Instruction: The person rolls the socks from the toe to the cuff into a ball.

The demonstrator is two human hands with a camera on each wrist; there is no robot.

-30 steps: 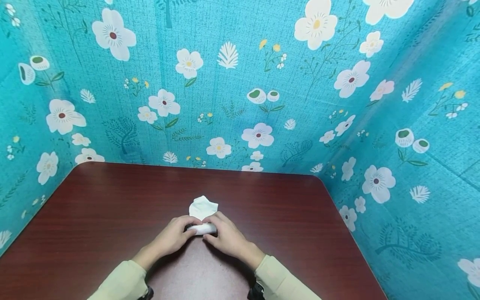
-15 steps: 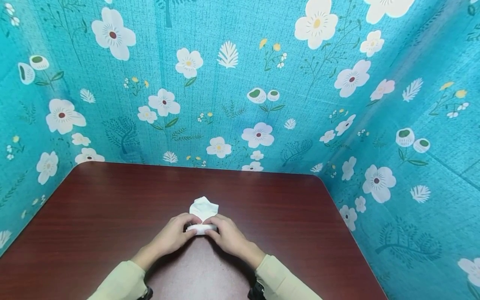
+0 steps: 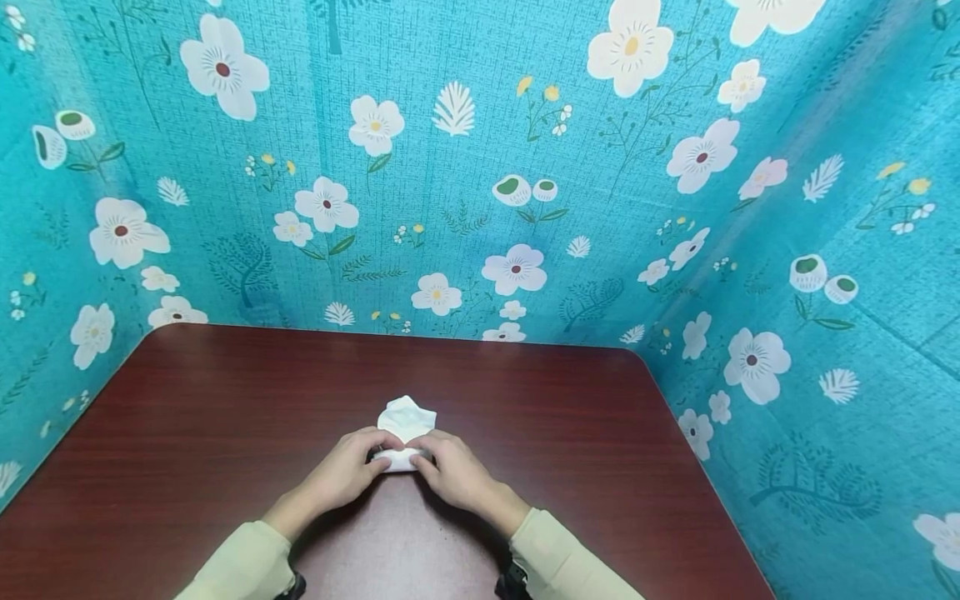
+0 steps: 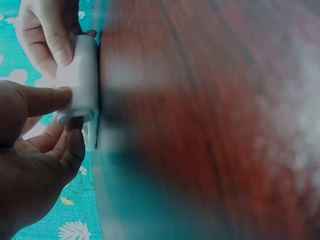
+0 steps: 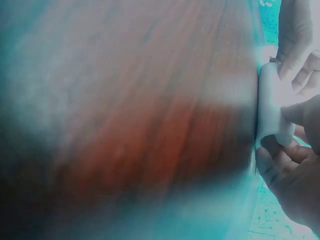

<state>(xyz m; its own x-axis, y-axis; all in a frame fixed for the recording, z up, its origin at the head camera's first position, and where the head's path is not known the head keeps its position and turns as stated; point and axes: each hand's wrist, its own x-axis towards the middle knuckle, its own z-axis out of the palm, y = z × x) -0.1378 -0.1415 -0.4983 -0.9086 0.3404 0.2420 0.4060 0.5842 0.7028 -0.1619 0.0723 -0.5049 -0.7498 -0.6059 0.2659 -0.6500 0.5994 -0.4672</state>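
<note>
A soft white cloth (image 3: 407,419), rolled up at its near end, lies at the middle of the table; its loose far end spreads out flat with ragged corners. My left hand (image 3: 341,468) holds the left end of the roll, thumb in front and fingers behind. On the right end, my right hand (image 3: 459,477) grips it the same way. The left wrist view shows the roll (image 4: 82,82) as a thick tube with layered edges at its end. From the right wrist, fingertips reach in at the hollow end of the roll (image 5: 271,97).
The dark red wooden table (image 3: 225,400) has rounded far corners. A turquoise flowered curtain (image 3: 465,225) hangs close along its back and both sides. Light sleeves (image 3: 243,562) and dark wrist straps show at the bottom of the head view.
The right thumb has shifted a little up along the roll's front. The cloth's loose far end has drawn slightly closer to the hands, which otherwise stay in place.
</note>
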